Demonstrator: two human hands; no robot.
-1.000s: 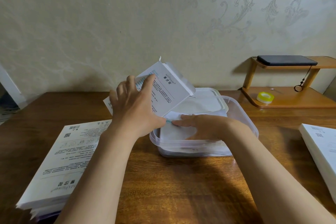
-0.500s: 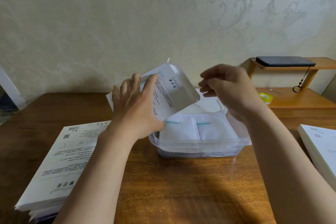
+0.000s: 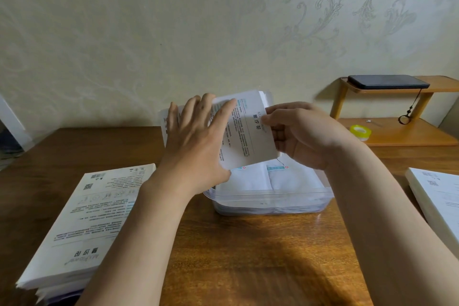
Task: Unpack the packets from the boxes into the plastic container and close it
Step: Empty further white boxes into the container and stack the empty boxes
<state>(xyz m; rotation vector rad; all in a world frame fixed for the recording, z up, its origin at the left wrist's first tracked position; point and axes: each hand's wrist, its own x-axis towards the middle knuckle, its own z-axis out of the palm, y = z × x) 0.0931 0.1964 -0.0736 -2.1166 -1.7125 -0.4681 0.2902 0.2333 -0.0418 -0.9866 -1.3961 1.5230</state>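
A white printed box [image 3: 244, 131] is held tilted in the air above the clear plastic container [image 3: 270, 200] in the middle of the table. My left hand [image 3: 196, 141] lies against the box's left face with fingers spread and nearly straight. My right hand [image 3: 303, 134] grips the box's right end, thumb on the front. Inside the container lie white packets [image 3: 273, 179] with small teal labels, two side by side on top. The container's lid is hidden behind the box and hands.
A stack of flattened white boxes [image 3: 82, 223] lies on the wooden table at the left, another white stack [image 3: 442, 201] at the right edge. A low wooden shelf [image 3: 407, 134] at the back right holds a phone [image 3: 387, 82] and a yellow tape roll [image 3: 360, 131].
My right hand left the packets in the container, rose, and took hold of the box's right end. The box swung a little to the right and my left fingers straightened.
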